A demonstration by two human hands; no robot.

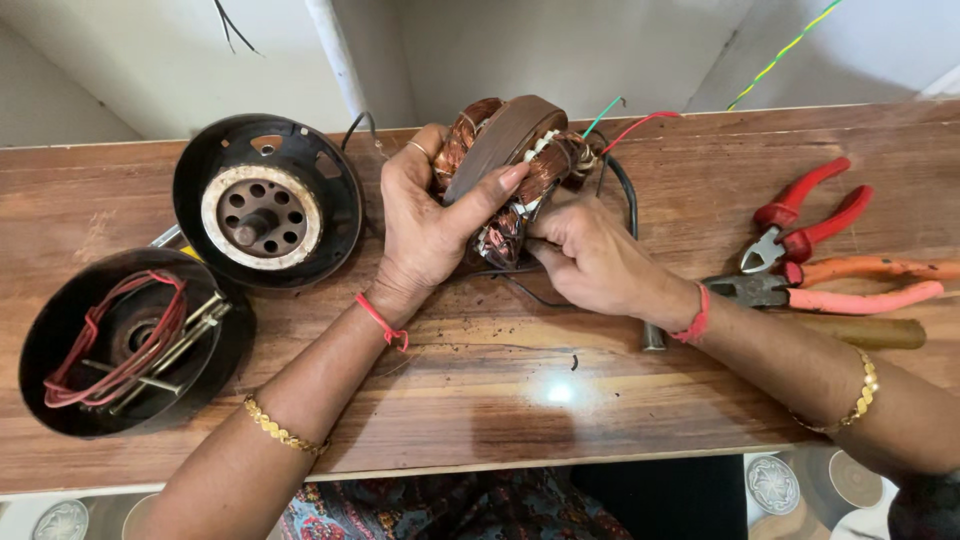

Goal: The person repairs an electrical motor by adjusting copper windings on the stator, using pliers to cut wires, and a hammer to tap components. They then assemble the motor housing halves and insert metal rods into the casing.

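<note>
Worn wooden bench against a pale wall. A copper-wound stator is gripped upright by the left hand, while its lower windings are pinched by the right hand. Pliers lie right of it, two black motor shells left.

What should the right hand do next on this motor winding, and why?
Probably ease the pinched wire strand free while the left hand steadies the stator. The left hand grips the copper-wound stator upright above the wooden table, and the right hand fingertips sit at its lower edge. If it resists, the red-handled cutters lie close on the right.
</note>
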